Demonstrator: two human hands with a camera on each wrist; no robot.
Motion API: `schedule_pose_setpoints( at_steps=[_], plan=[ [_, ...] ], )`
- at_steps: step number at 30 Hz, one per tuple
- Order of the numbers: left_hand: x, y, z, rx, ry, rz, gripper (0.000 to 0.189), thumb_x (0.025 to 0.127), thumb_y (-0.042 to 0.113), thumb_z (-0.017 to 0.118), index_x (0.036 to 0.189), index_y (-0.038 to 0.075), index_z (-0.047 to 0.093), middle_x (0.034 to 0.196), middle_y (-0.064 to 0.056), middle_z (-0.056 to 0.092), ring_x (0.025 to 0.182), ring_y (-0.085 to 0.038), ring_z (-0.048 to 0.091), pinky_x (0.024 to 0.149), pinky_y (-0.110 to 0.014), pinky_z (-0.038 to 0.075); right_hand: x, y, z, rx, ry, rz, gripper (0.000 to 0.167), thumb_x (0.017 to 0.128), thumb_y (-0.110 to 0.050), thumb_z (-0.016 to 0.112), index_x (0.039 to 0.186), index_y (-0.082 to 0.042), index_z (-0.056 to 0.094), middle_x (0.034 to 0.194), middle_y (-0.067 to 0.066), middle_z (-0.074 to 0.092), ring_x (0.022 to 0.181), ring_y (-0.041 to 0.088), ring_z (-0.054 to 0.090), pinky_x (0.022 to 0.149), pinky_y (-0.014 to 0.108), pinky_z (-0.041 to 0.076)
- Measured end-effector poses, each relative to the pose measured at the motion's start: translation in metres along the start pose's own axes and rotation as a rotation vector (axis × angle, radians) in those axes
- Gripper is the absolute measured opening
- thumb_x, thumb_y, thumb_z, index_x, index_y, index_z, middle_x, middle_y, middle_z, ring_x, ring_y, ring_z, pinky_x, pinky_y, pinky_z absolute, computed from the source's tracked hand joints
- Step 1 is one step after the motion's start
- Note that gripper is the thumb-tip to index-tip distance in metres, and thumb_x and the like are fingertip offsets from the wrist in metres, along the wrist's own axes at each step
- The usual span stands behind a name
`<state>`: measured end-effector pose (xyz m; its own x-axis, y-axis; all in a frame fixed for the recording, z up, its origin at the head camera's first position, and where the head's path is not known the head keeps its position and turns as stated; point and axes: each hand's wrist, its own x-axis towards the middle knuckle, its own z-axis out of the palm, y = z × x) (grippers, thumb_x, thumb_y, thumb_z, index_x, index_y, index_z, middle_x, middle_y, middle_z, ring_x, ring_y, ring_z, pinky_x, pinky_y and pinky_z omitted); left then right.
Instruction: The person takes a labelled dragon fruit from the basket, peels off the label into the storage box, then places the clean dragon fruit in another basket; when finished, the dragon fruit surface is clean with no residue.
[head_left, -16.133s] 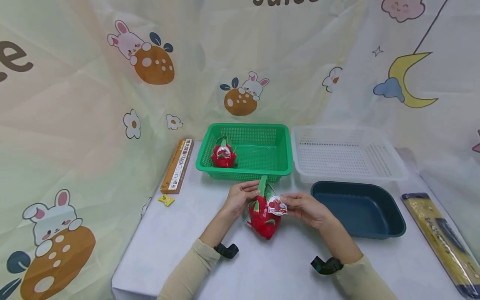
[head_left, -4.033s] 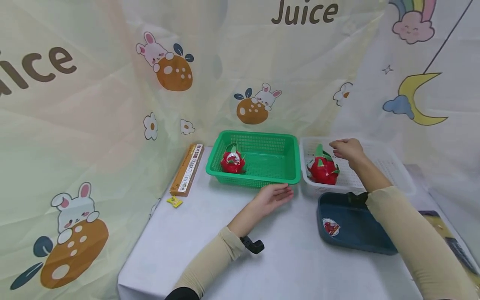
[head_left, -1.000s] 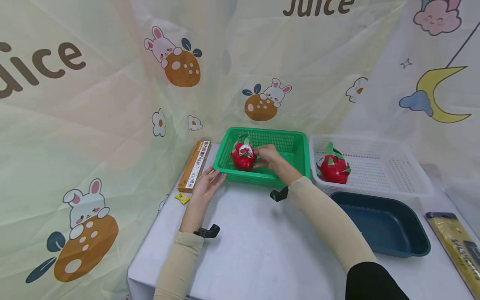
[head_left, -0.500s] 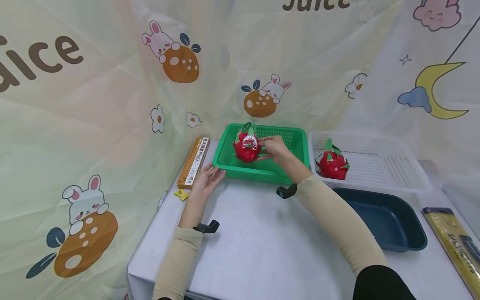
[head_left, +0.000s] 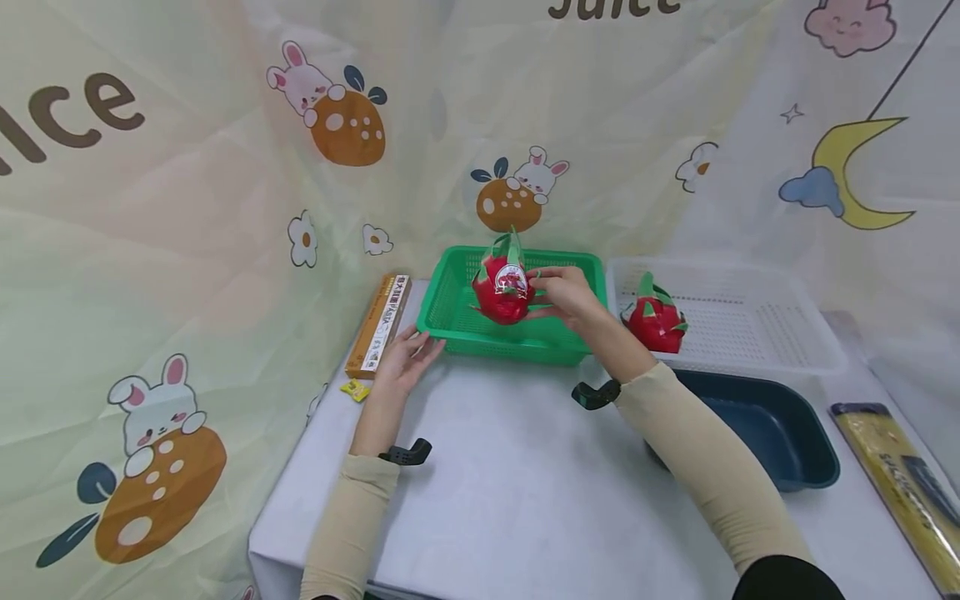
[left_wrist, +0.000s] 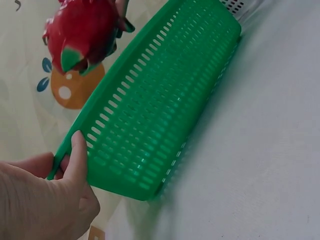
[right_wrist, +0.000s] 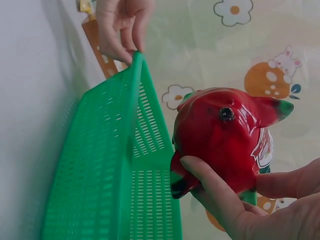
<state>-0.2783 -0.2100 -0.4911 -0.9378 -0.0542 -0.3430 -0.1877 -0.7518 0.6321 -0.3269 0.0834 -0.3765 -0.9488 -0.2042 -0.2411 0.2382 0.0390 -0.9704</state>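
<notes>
Dragon fruit (head_left: 502,293) roughly upright; crown (head_left: 513,247) up

My head camera faced forward and down across the table (head_left: 510,492); my left wrist camera (head_left: 408,452) and right wrist camera (head_left: 596,395) looked in closely, all three sharing the green basket (left_wrist: 155,100) and held fruit (right_wrist: 215,135).

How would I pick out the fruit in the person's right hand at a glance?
On the white-covered table, find the green basket left of the white basket. Above the green basket, the right hand holds a red dragon fruit with green leaves. A round label shows on its front, whereas the other dragon fruit sits unheld in the white basket, no such label showing.
</notes>
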Motion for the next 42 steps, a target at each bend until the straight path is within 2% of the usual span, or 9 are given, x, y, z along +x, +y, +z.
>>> schedule_pose_setpoints(
  at_steps=[5, 13, 20, 26, 35, 42],
  plan=[
    [-0.001, 0.001, 0.001, -0.001, -0.003, -0.002, 0.059, 0.104, -0.009, 0.050, 0.160, 0.004, 0.037, 0.142, -0.012, 0.046, 0.131, -0.024, 0.050, 0.105, -0.039, 0.056, -0.019, 0.002, -0.009, -0.010, -0.002, -0.007, 0.049, 0.106, -0.016, 0.061, 0.152, -0.003, 0.048, 0.151, 0.017, 0.050, 0.127, 0.040, 0.061, 0.094, 0.055, 0.060],
    [-0.002, 0.002, -0.001, -0.021, 0.005, -0.011, 0.060, 0.105, -0.009, 0.049, 0.161, 0.004, 0.035, 0.142, -0.012, 0.046, 0.130, -0.024, 0.049, 0.108, -0.039, 0.054, -0.050, 0.012, -0.023, -0.025, -0.008, -0.007, 0.051, 0.106, -0.019, 0.062, 0.152, -0.004, 0.048, 0.151, 0.018, 0.049, 0.128, 0.040, 0.061, 0.100, 0.058, 0.056],
    [-0.003, 0.000, -0.002, -0.011, 0.019, -0.016, 0.061, 0.104, -0.009, 0.051, 0.161, 0.006, 0.035, 0.142, -0.012, 0.046, 0.130, -0.023, 0.050, 0.106, -0.039, 0.055, -0.076, 0.028, -0.035, -0.086, 0.025, -0.046, 0.055, 0.104, -0.025, 0.065, 0.153, -0.005, 0.049, 0.151, 0.018, 0.049, 0.129, 0.039, 0.059, 0.094, 0.050, 0.060],
    [-0.002, 0.000, -0.003, -0.003, 0.033, -0.017, 0.062, 0.104, -0.008, 0.053, 0.161, 0.009, 0.036, 0.144, -0.011, 0.045, 0.133, -0.023, 0.048, 0.104, -0.038, 0.056, -0.097, 0.045, -0.043, -0.078, 0.061, -0.067, 0.055, 0.103, -0.029, 0.067, 0.151, -0.006, 0.052, 0.150, 0.018, 0.052, 0.125, 0.038, 0.062, 0.088, 0.046, 0.063],
    [-0.003, 0.002, 0.000, -0.003, 0.003, -0.013, 0.063, 0.105, -0.008, 0.050, 0.163, 0.008, 0.031, 0.144, -0.011, 0.043, 0.131, -0.022, 0.048, 0.105, -0.037, 0.056, -0.126, 0.073, -0.052, -0.077, 0.068, -0.106, 0.055, 0.103, -0.026, 0.068, 0.150, -0.003, 0.051, 0.145, 0.022, 0.058, 0.117, 0.031, 0.066, 0.087, 0.048, 0.064],
    [-0.002, 0.001, 0.003, -0.009, -0.022, -0.019, 0.067, 0.105, -0.009, 0.049, 0.165, 0.010, 0.026, 0.139, -0.013, 0.043, 0.128, -0.020, 0.048, 0.106, -0.036, 0.055, -0.149, 0.094, -0.056, -0.072, 0.092, -0.107, 0.051, 0.104, -0.023, 0.066, 0.148, -0.002, 0.053, 0.140, 0.022, 0.063, 0.105, 0.020, 0.071, 0.084, 0.044, 0.064]
  ],
)
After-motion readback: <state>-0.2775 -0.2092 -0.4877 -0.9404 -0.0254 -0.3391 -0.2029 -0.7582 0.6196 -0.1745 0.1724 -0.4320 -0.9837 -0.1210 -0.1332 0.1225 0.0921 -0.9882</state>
